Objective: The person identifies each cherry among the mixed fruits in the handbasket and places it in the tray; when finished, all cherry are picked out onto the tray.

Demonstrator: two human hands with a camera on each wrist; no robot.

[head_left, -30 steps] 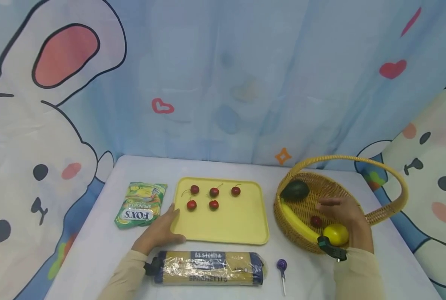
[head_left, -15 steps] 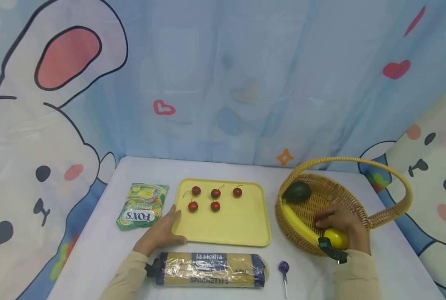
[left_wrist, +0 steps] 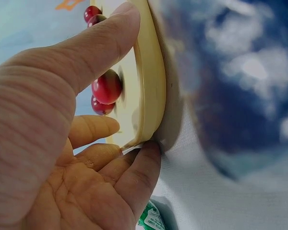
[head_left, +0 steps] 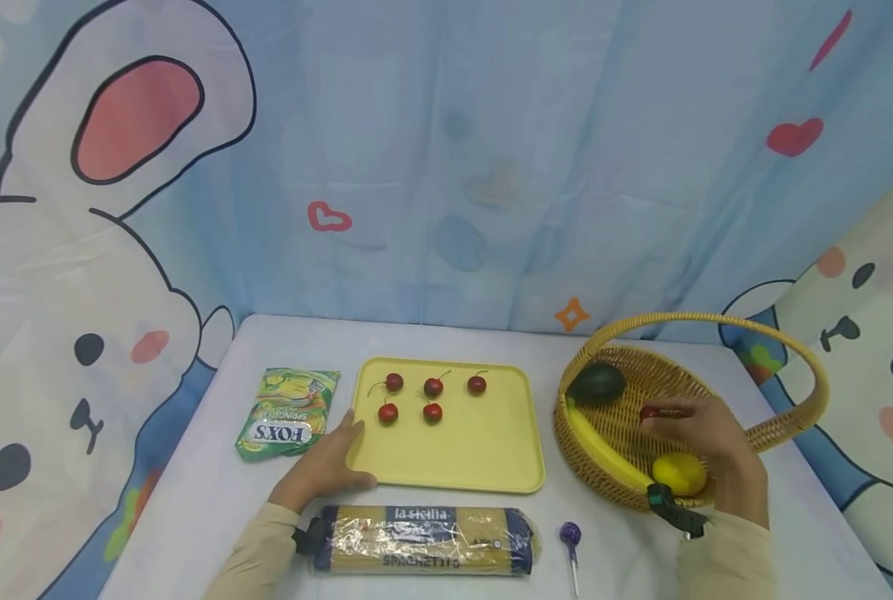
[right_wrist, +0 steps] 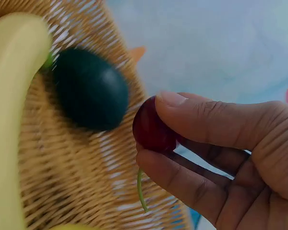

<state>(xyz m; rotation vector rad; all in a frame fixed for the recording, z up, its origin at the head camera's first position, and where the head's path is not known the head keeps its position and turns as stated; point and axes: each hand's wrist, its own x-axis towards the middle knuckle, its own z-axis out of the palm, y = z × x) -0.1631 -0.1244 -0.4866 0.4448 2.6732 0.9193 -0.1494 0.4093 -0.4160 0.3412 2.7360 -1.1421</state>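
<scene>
In the right wrist view my right hand (right_wrist: 230, 158) pinches a dark red cherry (right_wrist: 152, 128) between thumb and fingers, its green stem hanging down. That hand (head_left: 709, 433) is over the wicker basket (head_left: 589, 479), in which lie a dark green avocado-like fruit (head_left: 598, 383), a banana (head_left: 604, 446) and a lemon (head_left: 679, 473). My left hand (head_left: 322, 467) rests at the near left corner of the yellow tray (head_left: 484, 454), thumb and fingers spread along its rim (left_wrist: 151, 86). Several cherries with stems lie on the tray, one of them a red cherry (head_left: 433, 412).
A spaghetti pack (head_left: 423, 540) lies in front of the tray, close to my left wrist. A green Fox's candy bag (head_left: 288, 414) is left of the tray. Between the pack and the basket lies a purple lollipop (head_left: 570, 535). The basket's tall handle (head_left: 697, 317) arches over it.
My right hand has reached down into the basket, taken hold of the cherry beside the lemon, and lifted it slightly away. The left hand stays at the tray's corner.
</scene>
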